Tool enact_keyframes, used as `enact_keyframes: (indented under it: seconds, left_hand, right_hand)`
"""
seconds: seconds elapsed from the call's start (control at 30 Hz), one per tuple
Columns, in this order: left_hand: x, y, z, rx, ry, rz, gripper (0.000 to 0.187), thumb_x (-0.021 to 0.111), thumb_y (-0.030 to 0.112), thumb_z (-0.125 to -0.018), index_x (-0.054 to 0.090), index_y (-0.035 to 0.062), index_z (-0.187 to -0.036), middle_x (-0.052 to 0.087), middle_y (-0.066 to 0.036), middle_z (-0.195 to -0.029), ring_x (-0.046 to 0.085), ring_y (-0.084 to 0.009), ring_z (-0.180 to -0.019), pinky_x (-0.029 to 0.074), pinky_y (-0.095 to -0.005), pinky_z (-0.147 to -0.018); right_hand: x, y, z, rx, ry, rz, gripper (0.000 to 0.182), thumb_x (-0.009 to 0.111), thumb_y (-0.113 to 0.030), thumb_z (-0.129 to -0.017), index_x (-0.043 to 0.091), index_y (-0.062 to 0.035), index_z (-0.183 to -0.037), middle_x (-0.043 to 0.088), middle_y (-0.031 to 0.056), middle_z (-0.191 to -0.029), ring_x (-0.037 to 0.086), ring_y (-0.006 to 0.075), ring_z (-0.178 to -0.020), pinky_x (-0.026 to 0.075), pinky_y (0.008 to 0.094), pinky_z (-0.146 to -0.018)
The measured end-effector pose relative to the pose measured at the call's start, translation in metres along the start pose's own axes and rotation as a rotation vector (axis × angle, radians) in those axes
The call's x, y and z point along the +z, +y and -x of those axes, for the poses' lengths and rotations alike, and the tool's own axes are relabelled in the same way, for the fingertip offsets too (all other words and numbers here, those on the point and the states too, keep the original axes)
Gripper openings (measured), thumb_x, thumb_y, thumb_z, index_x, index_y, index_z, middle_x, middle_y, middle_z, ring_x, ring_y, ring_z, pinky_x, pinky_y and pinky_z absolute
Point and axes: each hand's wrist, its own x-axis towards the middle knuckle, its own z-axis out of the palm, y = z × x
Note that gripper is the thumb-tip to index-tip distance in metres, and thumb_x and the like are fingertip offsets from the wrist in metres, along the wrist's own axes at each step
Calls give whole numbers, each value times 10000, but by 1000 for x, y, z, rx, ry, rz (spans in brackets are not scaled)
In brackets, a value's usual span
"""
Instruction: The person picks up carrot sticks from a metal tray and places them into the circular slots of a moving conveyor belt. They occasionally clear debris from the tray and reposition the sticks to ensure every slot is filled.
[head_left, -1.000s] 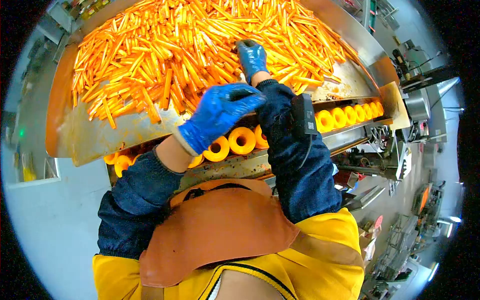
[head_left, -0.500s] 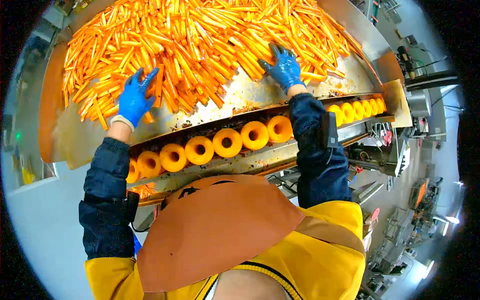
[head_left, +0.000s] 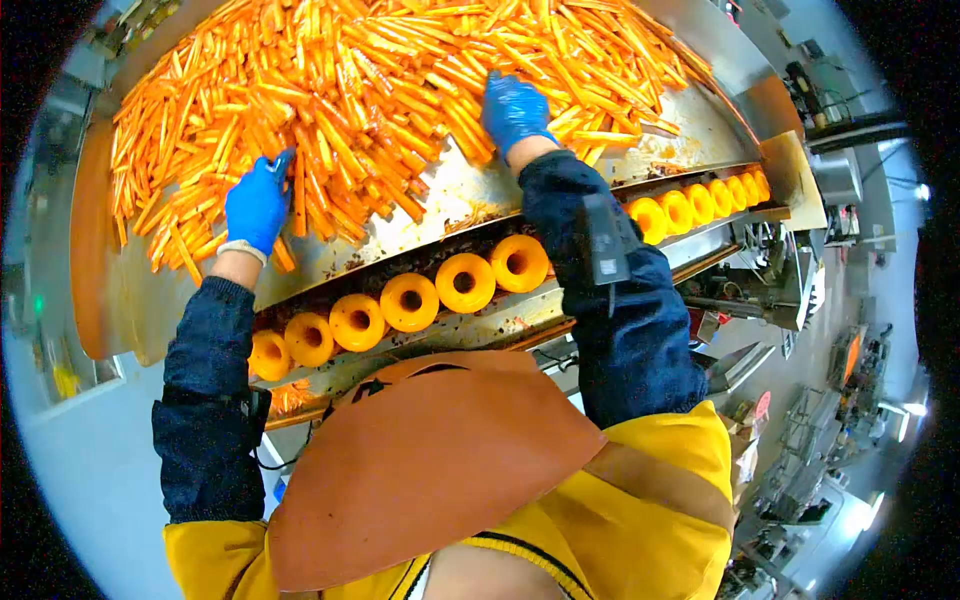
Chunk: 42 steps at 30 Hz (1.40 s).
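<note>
— What sits below my tray?
— A row of orange rings (head_left: 410, 301) across mid-frame, over my brown apron (head_left: 430, 460).
— And lower right?
— Grey machines (head_left: 800, 480) on the floor.

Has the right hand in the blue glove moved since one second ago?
Cannot tell: the right hand rests on the orange sticks both times, and the camera moved.

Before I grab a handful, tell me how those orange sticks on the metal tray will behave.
The orange sticks look straight and unbent, so probably stiff. They lie loosely crisscrossed, so some would likely slip from the left hand or right hand. The metal tray looks smooth and sloped, so pushed ones may slide.
</note>
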Motion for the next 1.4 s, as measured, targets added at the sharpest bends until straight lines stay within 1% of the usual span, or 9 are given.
enact_keyframes:
  seconds: [0.17, 0.2, 0.37, 0.43, 0.97, 1.07, 1.13, 1.23, 1.4]
  left_hand:
    - [7, -9, -2, 132, 53, -78, 243, 509, 159, -829, 579, 170, -1061, 577, -119, -825, 611, -316, -722, 496, -426, -598]
    - [6, -10, -2, 139, 36, -76, 236, 510, 158, -828, 584, 166, -1051, 575, -116, -825, 610, -314, -720, 495, -426, -597]
    - [8, -15, 3, 139, 23, -92, 243, 509, 152, -821, 594, 178, -1047, 566, -103, -820, 600, -301, -703, 486, -426, -581]
    - [7, -14, 6, 183, 37, -102, 254, 528, 148, -808, 596, 193, -1048, 562, -103, -813, 596, -298, -700, 485, -422, -581]
    - [-1, -12, 28, 126, 295, 229, 263, 619, 133, -788, 629, 182, -1046, 627, -78, -901, 618, -277, -736, 499, -365, -636]
    - [-8, -7, 29, 79, 361, 410, 248, 615, 84, -807, 622, 131, -1051, 633, -77, -916, 612, -217, -739, 491, -314, -674]
    - [-7, -8, 30, -11, 506, 702, 216, 606, 67, -838, 610, 79, -1053, 626, -52, -917, 581, -139, -770, 466, -265, -727]
    - [-32, 5, 39, -237, 471, 915, 196, 583, 89, -871, 595, 59, -1064, 594, -26, -929, 553, -109, -815, 443, -250, -767]
    - [-74, 37, 72, -345, 282, 1267, 214, 566, 207, -890, 587, 125, -1087, 546, 27, -872, 503, -33, -727, 356, -162, -541]
  right_hand:
    - [-3, -24, -3, 64, -28, 163, 151, 531, -145, -807, 678, -160, -836, 681, 59, -850, 671, 251, -800, 516, 436, -625]
    - [-7, -26, -3, 56, -105, 178, 261, 570, -181, -795, 642, -103, -1033, 666, 105, -932, 655, 265, -843, 503, 473, -633]
    - [28, -41, -4, 168, 116, 442, 217, 502, -118, -814, 660, -154, -958, 608, 33, -913, 597, 195, -868, 464, 417, -598]
    - [34, -47, -3, 181, 124, 326, 271, 495, -77, -799, 646, -79, -1023, 592, 115, -989, 565, 272, -940, 460, 506, -726]
    - [63, -71, -4, 266, 46, 981, 615, 551, 23, -773, 334, 25, -1348, 575, 239, -1096, 589, 356, -928, 511, 498, -724]
    - [46, -65, -10, 225, 53, 824, 489, 504, -109, -823, 426, 17, -1289, 600, 191, -1055, 594, 309, -881, 498, 432, -659]
    - [17, -54, -9, 312, 140, -100, 355, 533, -111, -782, 559, -18, -1123, 646, 124, -944, 627, 252, -827, 505, 381, -644]
    - [0, -25, -11, 226, 142, -132, 152, 554, -163, -770, 667, -94, -845, 665, 119, -809, 660, 245, -779, 520, 377, -684]
    - [4, 35, -3, 129, -82, -546, 283, 544, -226, -783, 628, -27, -966, 644, 216, -893, 631, 338, -865, 500, 404, -737]
